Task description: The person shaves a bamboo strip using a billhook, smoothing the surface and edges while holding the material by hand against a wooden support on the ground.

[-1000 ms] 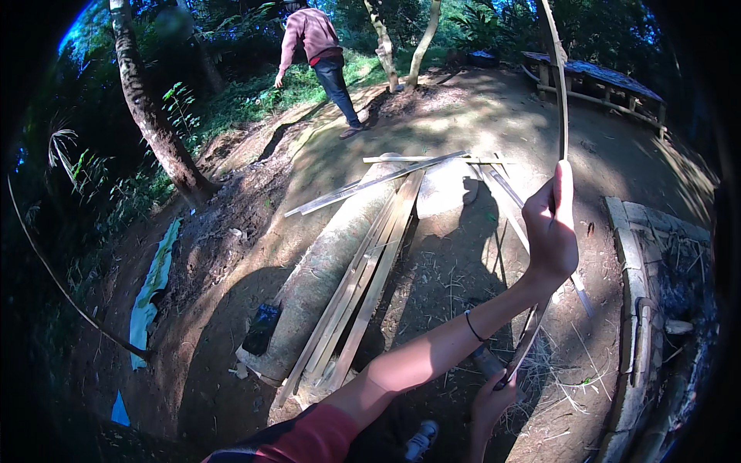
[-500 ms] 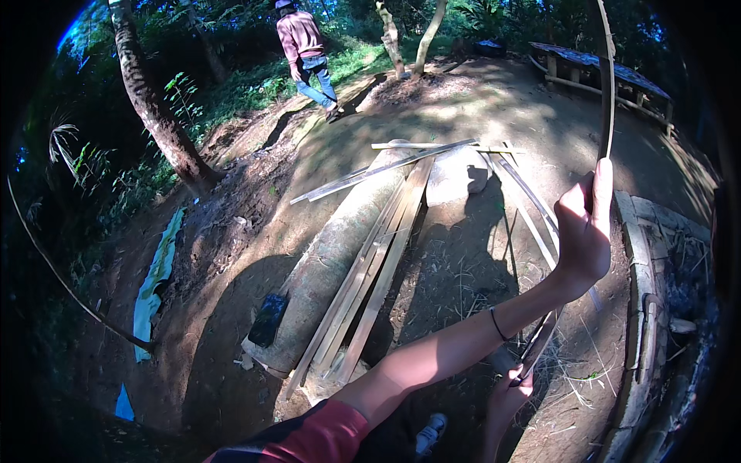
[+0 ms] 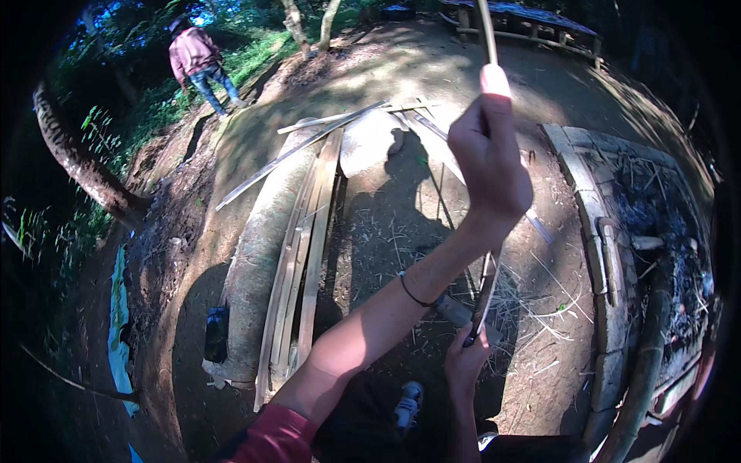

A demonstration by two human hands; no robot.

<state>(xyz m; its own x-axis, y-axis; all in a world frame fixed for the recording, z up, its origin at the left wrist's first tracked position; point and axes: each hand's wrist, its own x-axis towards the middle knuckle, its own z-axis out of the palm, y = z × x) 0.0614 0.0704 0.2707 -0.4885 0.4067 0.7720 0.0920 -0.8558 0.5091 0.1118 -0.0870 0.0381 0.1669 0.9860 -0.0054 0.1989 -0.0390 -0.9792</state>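
My left hand (image 3: 492, 158) is raised on an outstretched arm, its fingers closed round a thin wooden strip (image 3: 486, 35) that runs up past the top of the view. Lower down, my right hand (image 3: 466, 361) grips a long-bladed knife (image 3: 485, 297). The blade points up toward my left wrist, and its tip passes behind that forearm. Whether the blade touches the strip is hidden. To the left, several long wooden slats (image 3: 311, 247) lie along a thick log (image 3: 255, 266). More thin strips (image 3: 305, 154) cross over the log's far end.
A dark phone-like slab (image 3: 217, 333) rests on the log's near end. At right, a block-edged fire pit (image 3: 577, 181) holds ash and charred wood. A person (image 3: 199, 62) is at the far left, near a leaning tree trunk (image 3: 81, 166). Shavings (image 3: 532, 309) litter the ground.
The view has swung right, so the scene sits further left. Both hands keep their hold on the strip and the knife. The person in the distance has walked on.
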